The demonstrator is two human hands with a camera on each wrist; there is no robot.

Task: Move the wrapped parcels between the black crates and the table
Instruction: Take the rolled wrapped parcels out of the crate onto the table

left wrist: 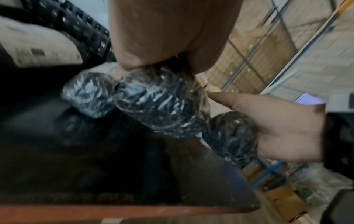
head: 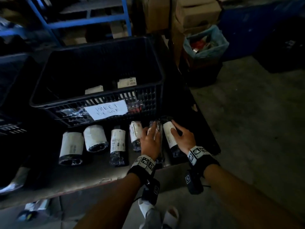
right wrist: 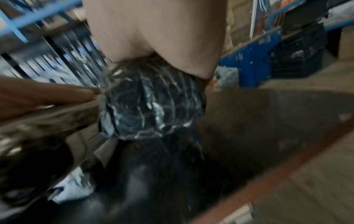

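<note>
Several black-wrapped parcels with white labels lie in a row on the table (head: 92,177), in front of a black crate (head: 97,100) labelled "PAKET BESAR". My left hand (head: 149,139) lies over a dark parcel (head: 159,154) second from the right, palm curled round it (left wrist: 159,104). My right hand (head: 183,138) grips the rightmost parcel (head: 168,138), thumb on its white label; its crinkled end shows under my palm (right wrist: 151,104). The two held parcels lie side by side, touching. Further parcels (head: 127,82) rest deep inside the crate.
Other parcels (head: 71,147) (head: 95,138) (head: 118,144) lie to the left along the table. A second black crate (head: 9,80) stands at far left. A bin with a blue bag (head: 206,45), cardboard boxes (head: 194,12) and blue shelving (head: 82,22) stand behind. Concrete floor opens to the right.
</note>
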